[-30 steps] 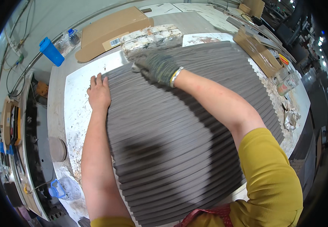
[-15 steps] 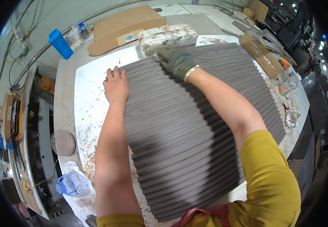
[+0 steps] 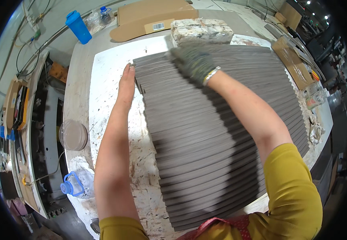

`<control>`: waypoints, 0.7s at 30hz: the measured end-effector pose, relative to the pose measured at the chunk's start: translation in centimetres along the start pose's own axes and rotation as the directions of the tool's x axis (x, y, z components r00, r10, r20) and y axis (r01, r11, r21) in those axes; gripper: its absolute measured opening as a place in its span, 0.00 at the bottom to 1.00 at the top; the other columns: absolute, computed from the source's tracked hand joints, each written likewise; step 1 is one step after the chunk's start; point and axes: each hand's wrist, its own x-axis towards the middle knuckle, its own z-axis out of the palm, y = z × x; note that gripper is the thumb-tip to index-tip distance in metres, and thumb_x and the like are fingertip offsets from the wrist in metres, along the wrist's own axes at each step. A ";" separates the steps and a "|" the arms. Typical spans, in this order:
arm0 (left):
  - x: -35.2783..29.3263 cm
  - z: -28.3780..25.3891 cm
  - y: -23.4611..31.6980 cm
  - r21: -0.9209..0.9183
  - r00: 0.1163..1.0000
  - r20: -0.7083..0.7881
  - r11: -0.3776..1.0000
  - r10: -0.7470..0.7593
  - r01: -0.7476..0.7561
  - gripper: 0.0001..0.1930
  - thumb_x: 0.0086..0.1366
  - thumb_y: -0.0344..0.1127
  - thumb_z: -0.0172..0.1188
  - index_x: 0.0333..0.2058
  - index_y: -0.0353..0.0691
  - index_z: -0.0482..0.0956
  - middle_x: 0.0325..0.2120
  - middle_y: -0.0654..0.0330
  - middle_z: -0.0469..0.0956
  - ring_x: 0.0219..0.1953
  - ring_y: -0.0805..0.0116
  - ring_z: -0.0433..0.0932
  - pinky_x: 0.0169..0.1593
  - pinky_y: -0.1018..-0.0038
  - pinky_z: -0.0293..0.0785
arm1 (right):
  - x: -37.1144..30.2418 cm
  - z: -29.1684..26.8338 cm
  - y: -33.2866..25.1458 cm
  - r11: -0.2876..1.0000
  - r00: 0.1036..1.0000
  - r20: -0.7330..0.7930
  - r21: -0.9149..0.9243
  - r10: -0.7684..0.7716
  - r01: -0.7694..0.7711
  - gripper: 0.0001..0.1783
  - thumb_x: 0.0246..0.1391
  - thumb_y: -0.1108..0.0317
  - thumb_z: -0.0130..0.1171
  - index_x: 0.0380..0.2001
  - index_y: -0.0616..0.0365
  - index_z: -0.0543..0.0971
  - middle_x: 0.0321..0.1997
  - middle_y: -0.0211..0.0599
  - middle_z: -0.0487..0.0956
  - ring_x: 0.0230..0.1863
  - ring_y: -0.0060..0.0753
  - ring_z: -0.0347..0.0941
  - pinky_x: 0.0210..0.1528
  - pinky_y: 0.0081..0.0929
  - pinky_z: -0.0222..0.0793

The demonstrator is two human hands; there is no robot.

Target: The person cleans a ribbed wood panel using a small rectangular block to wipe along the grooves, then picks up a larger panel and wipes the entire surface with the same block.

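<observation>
Many thin grey wood-grain strips [image 3: 197, 132] lie side by side in a broad sheet on a white, stained board [image 3: 105, 84]. My bare left hand [image 3: 127, 80] stands on its edge against the strips' left ends at the far corner, fingers stretched out and close together. Over the far strips lies my right hand [image 3: 193, 64] in a dark green-grey glove; motion smears its fingers, so whether they hold anything is hidden. Just beyond that glove sits a block wrapped in stained whitish covering [image 3: 201, 32].
Behind stands a flat cardboard box [image 3: 153, 14], with a blue bottle [image 3: 78, 27] to its left. A round clear tub [image 3: 73, 135] and a clear jug with a blue handle [image 3: 77, 184] are at the left edge. A wrapped brown package [image 3: 292, 63] lies at far right.
My left hand has turned from fingers spread at the strips' corner to upright, closed up along their ends. My gloved right hand still moves over the far strips. The whole view has shifted.
</observation>
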 end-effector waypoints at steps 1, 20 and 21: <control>0.0 0.1 -0.1 -0.009 1.000 -0.001 1.000 -0.002 0.002 0.31 0.72 0.50 0.41 0.65 0.34 0.57 0.65 0.45 0.58 0.68 0.54 0.55 0.68 0.66 0.51 | -0.3 0.8 3.0 0.994 0.994 -0.008 0.018 0.106 -0.105 0.22 0.65 0.49 0.44 0.34 0.55 0.79 0.34 0.49 0.79 0.38 0.47 0.77 0.43 0.44 0.72; -2.3 -0.4 -1.2 0.521 0.973 0.031 0.827 0.231 -0.213 0.27 0.67 0.33 0.50 0.63 0.32 0.60 0.50 0.40 0.74 0.53 0.45 0.71 0.58 0.60 0.66 | 3.4 0.8 -5.0 0.978 0.995 0.037 -0.188 -0.089 0.094 0.18 0.52 0.64 0.58 0.49 0.41 0.77 0.42 0.42 0.79 0.48 0.41 0.76 0.46 0.42 0.71; -2.2 0.2 -1.1 0.518 0.971 0.034 0.827 0.236 -0.219 0.27 0.67 0.33 0.50 0.63 0.32 0.60 0.50 0.40 0.74 0.53 0.45 0.71 0.58 0.60 0.66 | 3.9 1.5 -3.6 0.977 0.996 0.034 -0.194 -0.086 0.091 0.18 0.52 0.64 0.58 0.49 0.41 0.77 0.42 0.42 0.79 0.48 0.41 0.76 0.46 0.42 0.71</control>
